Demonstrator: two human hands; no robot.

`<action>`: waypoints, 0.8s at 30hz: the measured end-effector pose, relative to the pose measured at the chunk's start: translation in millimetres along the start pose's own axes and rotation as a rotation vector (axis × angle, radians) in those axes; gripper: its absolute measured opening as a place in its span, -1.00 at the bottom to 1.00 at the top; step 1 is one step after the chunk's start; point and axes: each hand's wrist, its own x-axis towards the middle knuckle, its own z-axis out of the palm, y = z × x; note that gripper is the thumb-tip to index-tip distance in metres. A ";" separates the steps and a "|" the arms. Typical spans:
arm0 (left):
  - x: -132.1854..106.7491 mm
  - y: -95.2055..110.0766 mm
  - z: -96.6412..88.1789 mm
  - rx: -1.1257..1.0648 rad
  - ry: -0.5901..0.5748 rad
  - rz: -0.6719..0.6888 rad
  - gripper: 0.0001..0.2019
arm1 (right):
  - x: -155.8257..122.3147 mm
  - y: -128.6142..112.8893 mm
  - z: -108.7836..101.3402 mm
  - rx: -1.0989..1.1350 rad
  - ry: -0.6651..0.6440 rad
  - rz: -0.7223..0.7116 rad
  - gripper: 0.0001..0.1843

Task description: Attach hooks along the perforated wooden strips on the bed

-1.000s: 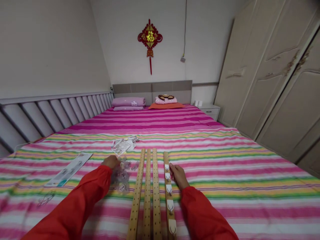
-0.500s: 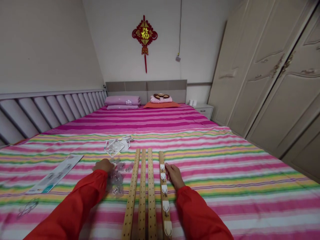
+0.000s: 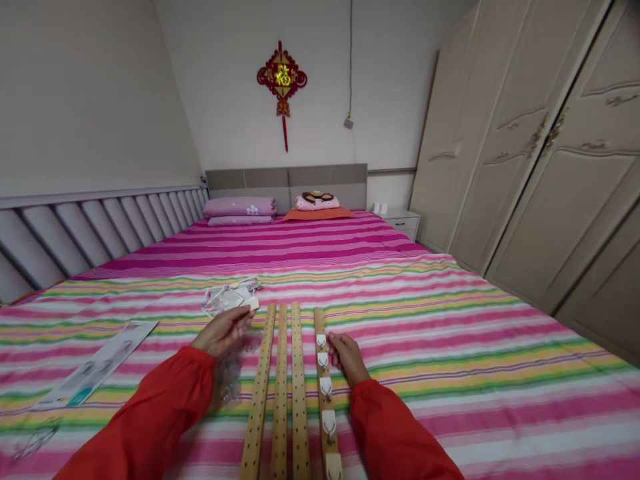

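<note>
A striped bedsheet [image 3: 425, 333] is laid out with wooden strips and small packets.

A printed card [image 3: 97, 365] is lying well left of the left hand [image 3: 223, 335], by which a small white piece [image 3: 251, 304] is pinched at the fingertips, above clear plastic packets [image 3: 229, 373]. Three perforated wooden strips [image 3: 281, 400] are laid just right of it. Further right, a hooked wooden strip [image 3: 325, 393] is touched by the right hand [image 3: 347, 359], its fingers curled against the edge; a firm grip cannot be confirmed.

The left hand [image 3: 223, 332] has lifted off the pile of clear plastic hooks [image 3: 229, 373] and now reaches forward, its fingertips [image 3: 249, 315] just beside a small white piece [image 3: 253, 304] near the crumpled plastic packaging [image 3: 229, 298].
</note>
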 end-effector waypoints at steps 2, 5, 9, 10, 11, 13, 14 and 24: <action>-3.3 -11.5 18.8 -0.055 -0.070 -0.010 -0.91 | 2.2 2.6 -1.6 0.031 0.000 -0.007 -0.51; -0.2 -35.0 42.2 0.047 -0.172 0.065 -0.93 | 6.3 7.2 -4.3 0.087 -0.008 -0.014 -0.50; 3.9 -67.6 67.7 0.413 -0.294 0.401 -0.90 | 9.5 10.3 -7.6 0.201 -0.024 -0.020 -0.52; 3.1 -74.6 73.2 0.499 -0.325 0.512 -0.90 | 9.5 9.9 -8.1 0.229 -0.030 -0.020 -0.52; 1.7 -80.9 78.2 0.576 -0.355 0.612 -0.90 | 9.1 9.1 -8.5 0.254 -0.037 -0.020 -0.52; -2.5 -90.9 86.1 0.709 -0.406 0.747 -0.87 | 7.6 6.6 -8.6 0.296 -0.063 -0.017 -0.51; -4.8 -94.7 89.0 0.768 -0.434 0.791 -0.84 | 6.6 5.1 -8.3 0.317 -0.081 -0.014 -0.51; -12.8 -105.2 93.9 0.970 -0.650 0.884 -0.73 | -4.8 -7.6 -3.5 0.516 -0.241 0.058 -0.72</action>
